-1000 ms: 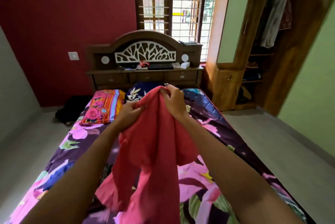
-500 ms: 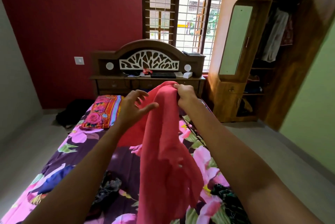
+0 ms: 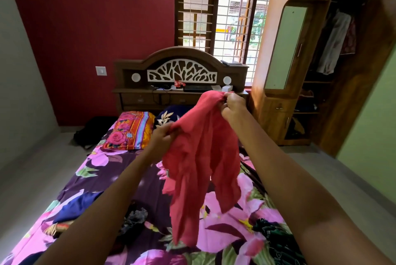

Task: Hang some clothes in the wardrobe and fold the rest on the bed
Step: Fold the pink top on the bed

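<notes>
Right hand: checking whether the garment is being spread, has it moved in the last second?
Yes: the right hand, pinching the red garment, rose and shifted right against the headboard.

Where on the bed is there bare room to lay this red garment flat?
Bare bedspread lies between the orange pillow and the blue garment, left of the red garment. Nearer you it is crowded: grey clothes in the middle, a dark green garment at right.

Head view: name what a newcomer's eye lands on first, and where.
A coral-red garment hangs mid-frame above the purple floral bedsheet. The right hand pinches its top edge and the left hand grips it lower down. At the right, the open wooden wardrobe shows hanging clothes inside.
</notes>
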`<state>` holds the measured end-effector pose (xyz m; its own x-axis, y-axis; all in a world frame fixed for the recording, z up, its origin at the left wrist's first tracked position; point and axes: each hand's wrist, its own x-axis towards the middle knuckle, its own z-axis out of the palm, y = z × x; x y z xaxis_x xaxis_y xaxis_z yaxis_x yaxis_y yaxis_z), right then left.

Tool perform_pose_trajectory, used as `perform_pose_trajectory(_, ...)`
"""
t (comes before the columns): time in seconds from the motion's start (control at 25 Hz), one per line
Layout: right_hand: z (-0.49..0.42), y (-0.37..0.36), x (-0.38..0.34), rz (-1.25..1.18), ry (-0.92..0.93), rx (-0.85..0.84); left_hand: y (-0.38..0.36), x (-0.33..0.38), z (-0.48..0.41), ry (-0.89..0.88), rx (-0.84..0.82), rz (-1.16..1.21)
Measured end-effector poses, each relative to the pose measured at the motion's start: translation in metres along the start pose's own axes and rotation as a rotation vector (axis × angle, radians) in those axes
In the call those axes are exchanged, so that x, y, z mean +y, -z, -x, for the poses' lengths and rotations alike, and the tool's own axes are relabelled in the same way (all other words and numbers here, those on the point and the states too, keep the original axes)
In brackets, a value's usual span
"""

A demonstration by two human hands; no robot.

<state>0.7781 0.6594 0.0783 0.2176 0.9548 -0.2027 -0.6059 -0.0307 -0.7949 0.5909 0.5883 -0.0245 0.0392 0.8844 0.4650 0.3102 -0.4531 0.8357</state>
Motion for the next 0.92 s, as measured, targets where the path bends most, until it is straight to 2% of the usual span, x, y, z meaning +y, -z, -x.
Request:
perform_pose_trajectory(0.12,0.006,0.01,-0.004,-0.077,-0.011,-0.046,0.014,0.016,-0.009,0.027,0.188,0.058)
perform_pose_trajectory(0.2,0.009,0.017,0.004,0.013,-0.008,-0.091,0.02,0.03,-0.016,0.024,0.278,0.099)
perform_pose_trajectory(0.32,0.026,0.022,0.016,0.393,0.083,-0.226,0.022,0.05,-0.021,0.038,0.309,0.219)
perform_pose_trajectory(0.48,0.065,0.019,0.026,0.753,0.235,-0.601,0.009,0.057,-0.028,0.105,0.31,0.17)
perform_pose_trajectory(0.56,0.077,0.015,0.039,0.998,0.345,-0.73,0.005,0.054,-0.029,0.157,0.3,0.107)
perform_pose_trajectory(0.64,0.076,0.015,0.052,1.127,0.475,-0.736,0.007,0.051,-0.028,0.179,0.304,0.032)
perform_pose_trajectory(0.72,0.069,0.02,0.061,1.19,0.514,-0.729,0.012,0.053,-0.025,0.18,0.322,0.033)
perform_pose_trajectory(0.84,0.066,0.029,0.072,1.378,0.317,-0.757,0.022,0.06,-0.023,0.137,0.326,0.004)
perform_pose_trajectory(0.92,0.064,0.028,0.068,1.618,0.312,-0.708,0.03,0.062,-0.02,0.072,0.247,-0.164)
